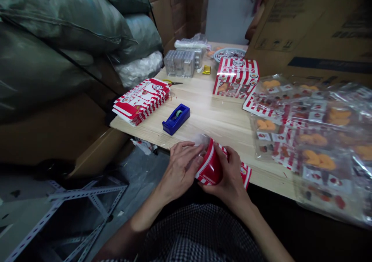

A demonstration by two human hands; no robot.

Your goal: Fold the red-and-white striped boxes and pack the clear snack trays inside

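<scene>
At the table's near edge, a red-and-white striped paper box (213,165) is bent into a curved shape between my two hands. My right hand (229,173) wraps round it from the right, thumb on top and fingers on the far side. My left hand (184,167) is closed at its left edge, fingers together and thumb against the side. A bit of clear plastic (202,140) shows by the left fingertips; what the box holds inside is hidden. Just beyond stands a blue tape dispenser (176,119) with a greenish roll.
Left lies a stack of flat striped boxes (142,99), scissors (173,82) behind it. An assembled box (236,78), clear plastic cases (179,63), a yellow packet (206,69) and a bowl (229,53) stand farther back. Clear bags (318,159) with orange pieces cover the right side.
</scene>
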